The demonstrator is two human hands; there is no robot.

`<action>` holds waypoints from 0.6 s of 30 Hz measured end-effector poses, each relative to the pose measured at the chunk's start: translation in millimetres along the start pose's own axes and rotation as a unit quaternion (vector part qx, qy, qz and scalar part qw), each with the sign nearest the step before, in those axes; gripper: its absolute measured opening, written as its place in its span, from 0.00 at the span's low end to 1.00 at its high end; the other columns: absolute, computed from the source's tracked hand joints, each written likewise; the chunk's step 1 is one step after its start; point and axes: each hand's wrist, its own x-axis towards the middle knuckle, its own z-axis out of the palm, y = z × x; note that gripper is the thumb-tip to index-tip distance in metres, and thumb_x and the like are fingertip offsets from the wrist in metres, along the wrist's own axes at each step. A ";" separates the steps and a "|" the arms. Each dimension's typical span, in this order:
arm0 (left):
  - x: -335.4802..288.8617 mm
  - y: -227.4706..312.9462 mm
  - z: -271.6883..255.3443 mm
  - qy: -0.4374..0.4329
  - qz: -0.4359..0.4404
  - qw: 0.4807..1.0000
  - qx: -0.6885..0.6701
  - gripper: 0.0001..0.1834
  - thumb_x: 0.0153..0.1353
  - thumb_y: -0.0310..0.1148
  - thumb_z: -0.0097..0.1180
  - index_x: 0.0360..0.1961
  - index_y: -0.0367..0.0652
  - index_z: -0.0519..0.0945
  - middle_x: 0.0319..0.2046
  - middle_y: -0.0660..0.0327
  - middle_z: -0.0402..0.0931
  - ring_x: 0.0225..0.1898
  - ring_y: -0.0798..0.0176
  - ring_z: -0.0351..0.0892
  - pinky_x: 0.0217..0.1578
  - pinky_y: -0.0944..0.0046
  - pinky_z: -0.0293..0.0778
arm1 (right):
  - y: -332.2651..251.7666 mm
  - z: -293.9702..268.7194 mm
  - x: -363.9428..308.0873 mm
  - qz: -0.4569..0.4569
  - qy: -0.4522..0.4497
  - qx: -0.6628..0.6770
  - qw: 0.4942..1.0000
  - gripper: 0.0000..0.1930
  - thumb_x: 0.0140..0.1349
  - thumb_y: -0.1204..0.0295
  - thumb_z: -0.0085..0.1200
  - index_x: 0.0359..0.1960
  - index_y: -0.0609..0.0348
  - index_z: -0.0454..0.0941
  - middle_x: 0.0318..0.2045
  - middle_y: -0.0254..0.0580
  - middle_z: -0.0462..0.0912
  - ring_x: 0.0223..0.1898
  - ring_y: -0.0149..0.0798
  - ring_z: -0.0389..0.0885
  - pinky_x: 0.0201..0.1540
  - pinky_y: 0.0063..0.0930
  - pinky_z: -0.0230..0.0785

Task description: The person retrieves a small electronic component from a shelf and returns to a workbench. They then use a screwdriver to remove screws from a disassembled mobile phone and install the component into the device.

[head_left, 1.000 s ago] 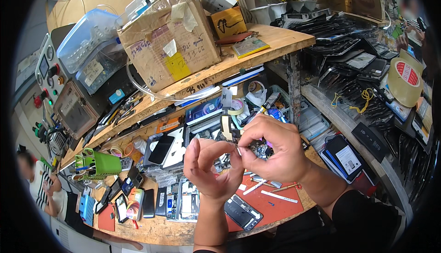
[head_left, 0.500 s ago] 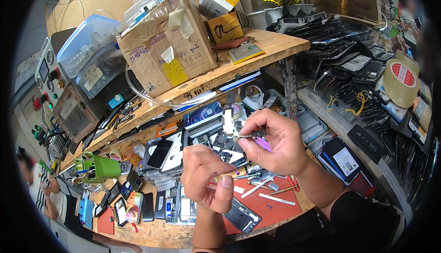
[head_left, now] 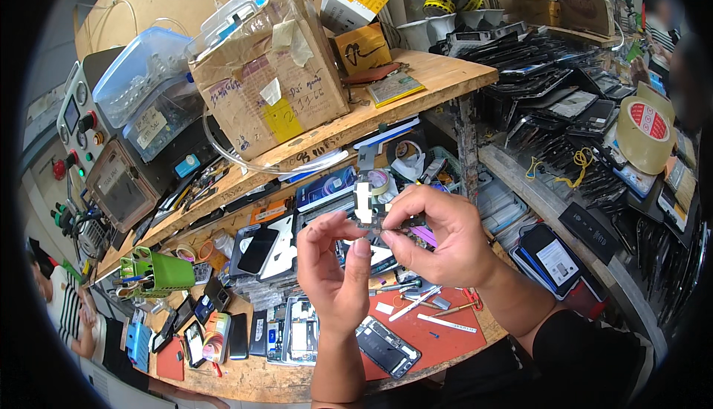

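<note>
A small phone part with a flex cable and a white patch (head_left: pixel 363 202) is held up above the bench. My right hand (head_left: pixel 445 234) pinches it between thumb and fingertips; a purple strip shows beside those fingers. My left hand (head_left: pixel 333 260) is at the part's left side, its thumb and fingers apart. Whether a left fingertip touches the part I cannot tell. Below the hands, an opened phone body (head_left: pixel 388 347) lies on a red mat (head_left: pixel 453 338). White strips (head_left: pixel 445 323) and a screwdriver (head_left: pixel 460 309) lie on the mat too.
A wooden shelf (head_left: pixel 445 75) carries a cardboard box (head_left: pixel 260 75). At left stand a green basket (head_left: pixel 156 271) and several phones, with a black phone (head_left: pixel 260 249) behind my left hand. Stacked phone screens and a tape roll (head_left: pixel 645 128) fill the right. Another person (head_left: pixel 70 297) is at far left.
My left hand has turned and opened, its thumb moving away from the fingers. My right hand and the phone part have shifted slightly down.
</note>
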 end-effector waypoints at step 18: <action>1.9 1.2 2.3 0.037 -0.032 0.996 -0.075 0.18 0.67 0.21 0.58 0.57 0.35 0.70 0.37 0.64 0.75 0.38 0.75 0.71 0.39 0.74 0.67 | 2.2 -2.4 -0.2 -0.019 -0.064 -0.059 0.996 0.15 0.53 0.84 0.66 0.37 0.61 0.71 0.34 0.43 0.80 0.35 0.34 0.80 0.41 0.27 0.72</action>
